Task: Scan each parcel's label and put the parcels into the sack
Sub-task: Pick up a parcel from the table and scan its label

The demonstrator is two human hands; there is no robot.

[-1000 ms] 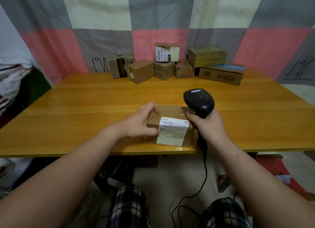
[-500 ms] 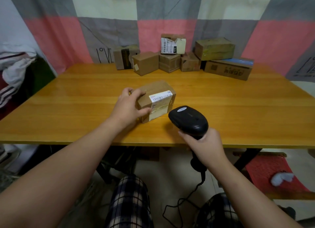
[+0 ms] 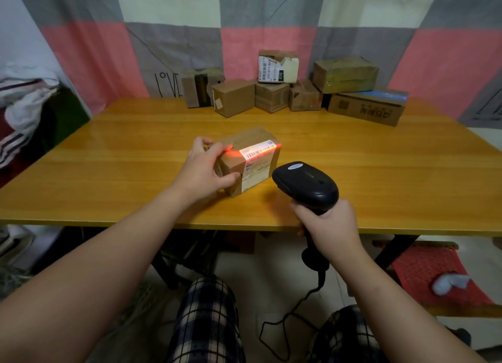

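A small brown cardboard parcel (image 3: 248,142) stands on the wooden table (image 3: 366,172), with a white barcode label on its near right face. My left hand (image 3: 205,169) grips its left end, fingers over the top and thumb on the front. My right hand (image 3: 330,228) holds the handle of a black corded barcode scanner (image 3: 305,184), just right of the parcel. A red scan line glows across the label's barcode. No sack is in view.
Several more cardboard parcels (image 3: 293,88) are piled at the table's far edge against a checked cloth. Folded clothes (image 3: 24,104) lie at the left. A red mat (image 3: 432,275) lies on the floor at the right. The scanner's cable hangs between my knees.
My left hand moved the parcel away from the table's front edge and turned its label toward the scanner. The scanner drew back to the right, and its red line now lights the barcode.
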